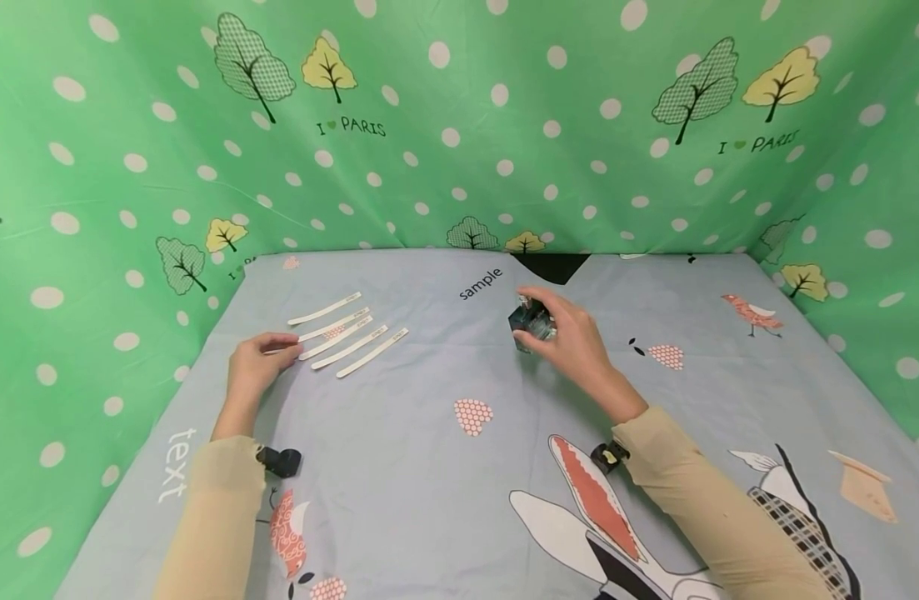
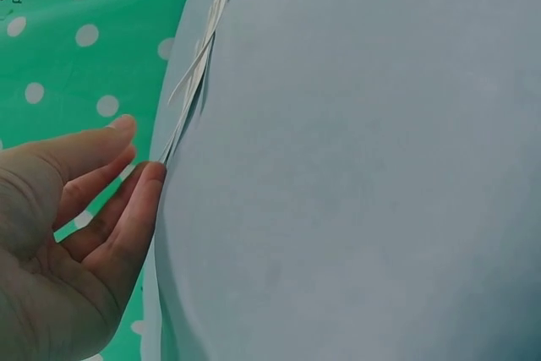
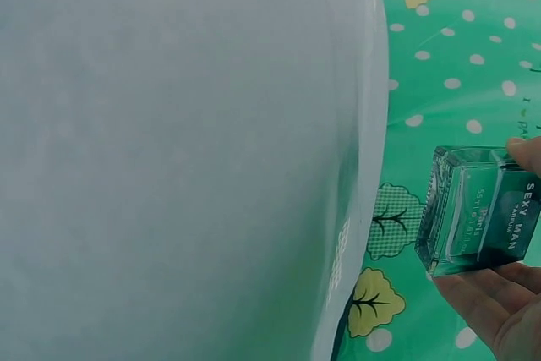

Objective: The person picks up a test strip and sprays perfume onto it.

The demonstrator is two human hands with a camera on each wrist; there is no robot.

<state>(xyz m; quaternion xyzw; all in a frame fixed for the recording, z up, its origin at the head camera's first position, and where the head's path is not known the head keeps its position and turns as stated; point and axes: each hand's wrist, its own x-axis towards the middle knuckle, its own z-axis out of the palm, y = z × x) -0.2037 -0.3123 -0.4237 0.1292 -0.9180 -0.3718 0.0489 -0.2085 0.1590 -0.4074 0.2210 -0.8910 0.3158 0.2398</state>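
Note:
My right hand (image 1: 571, 333) grips a dark, clear-based glass perfume bottle (image 1: 525, 323) between thumb and fingers. In the right wrist view the perfume bottle (image 3: 478, 213) lies sideways to the camera, its label lettering showing; the hand (image 3: 507, 310) is partly cut off by the frame edge. Several thin white paper strips (image 1: 372, 352) lie side by side on the left of the table, small print at their far ends. At their near ends is my left hand (image 1: 260, 362). In the left wrist view, its thumb stands apart from the fingers, and a fingertip meets the end of the strips (image 2: 199, 73).
A grey-blue printed cloth (image 1: 422, 467) covers the table, with hearts, birds and a rabbit drawn on it. Green dotted curtain (image 1: 459, 150) hangs along the back and both sides. Black cameras sit on both wrists.

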